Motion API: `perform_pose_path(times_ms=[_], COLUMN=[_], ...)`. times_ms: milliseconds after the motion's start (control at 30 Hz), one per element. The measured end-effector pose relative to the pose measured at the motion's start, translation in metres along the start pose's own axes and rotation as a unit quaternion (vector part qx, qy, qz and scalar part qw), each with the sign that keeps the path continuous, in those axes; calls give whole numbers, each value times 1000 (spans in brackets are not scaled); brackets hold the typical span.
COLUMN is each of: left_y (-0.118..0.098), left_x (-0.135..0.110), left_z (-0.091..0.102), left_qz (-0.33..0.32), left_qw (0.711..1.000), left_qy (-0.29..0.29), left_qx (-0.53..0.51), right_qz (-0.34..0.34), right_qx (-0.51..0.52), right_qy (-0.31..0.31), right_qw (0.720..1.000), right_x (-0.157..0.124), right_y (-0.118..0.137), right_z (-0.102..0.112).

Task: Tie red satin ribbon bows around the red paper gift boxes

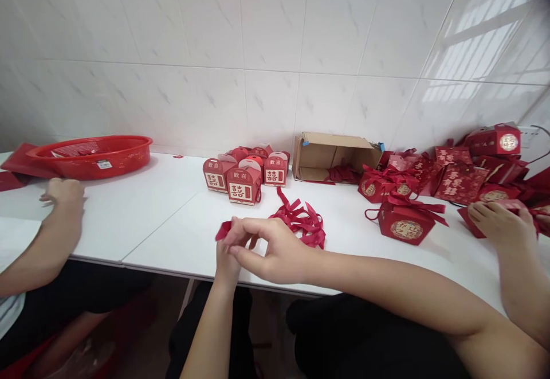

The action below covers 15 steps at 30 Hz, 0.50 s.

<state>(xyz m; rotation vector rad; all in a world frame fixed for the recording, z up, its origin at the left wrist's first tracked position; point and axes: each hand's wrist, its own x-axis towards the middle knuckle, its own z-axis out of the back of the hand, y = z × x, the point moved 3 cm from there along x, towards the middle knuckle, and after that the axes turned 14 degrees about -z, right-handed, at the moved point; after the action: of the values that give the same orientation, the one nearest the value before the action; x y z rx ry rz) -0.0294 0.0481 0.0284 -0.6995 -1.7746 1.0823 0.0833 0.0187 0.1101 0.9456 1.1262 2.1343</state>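
In the head view my right hand (275, 250) reaches across to the left, thumb and fingers curled together. At its fingertips a short piece of dark red ribbon (223, 231) shows. My left hand (224, 261) is upright right behind those fingertips, against the same ribbon; its own fingers are mostly hidden. Just beyond my right wrist lies a loose heap of red ribbons (303, 221) on the white table (172, 235). Farther back stands a cluster of small red gift boxes (243, 187) with rounded tops and printed white labels.
An open cardboard box (335, 158) with red ribbon inside rests by the tiled wall. Bow-tied red boxes (406, 221) and piled red packages (462, 181) fill the right. At left are a red plastic basket (107, 161) and a person's hand (64, 192); another person's hand (501, 224) touches a box at right.
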Motion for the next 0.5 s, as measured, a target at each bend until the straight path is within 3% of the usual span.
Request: perform_pose_path(times_ms=[100,167,267,400,500], left_y=[-15,-21,-17,-8,-3], left_x=[-3,-4,-7,-8,-8], left_z=[6,8,8,6,4], left_qz=[-76,-110,-81,-51,-44], left_qw=[993,981,975,983,982], left_qy=[5,50,128,146,176], left_qx=[-85,-149,-163,-100,-57], right_qz=[-13,-56,-66,-14,-33], right_qx=[-40,-41,-53,-67,-82], right_qy=[-110,-147,-119,-77,-89], right_qw=[993,987,989,995,992], right_x=[4,7,9,10,12], right_y=[-12,-20,-25,-23,-28], right_z=[6,8,6,4,5])
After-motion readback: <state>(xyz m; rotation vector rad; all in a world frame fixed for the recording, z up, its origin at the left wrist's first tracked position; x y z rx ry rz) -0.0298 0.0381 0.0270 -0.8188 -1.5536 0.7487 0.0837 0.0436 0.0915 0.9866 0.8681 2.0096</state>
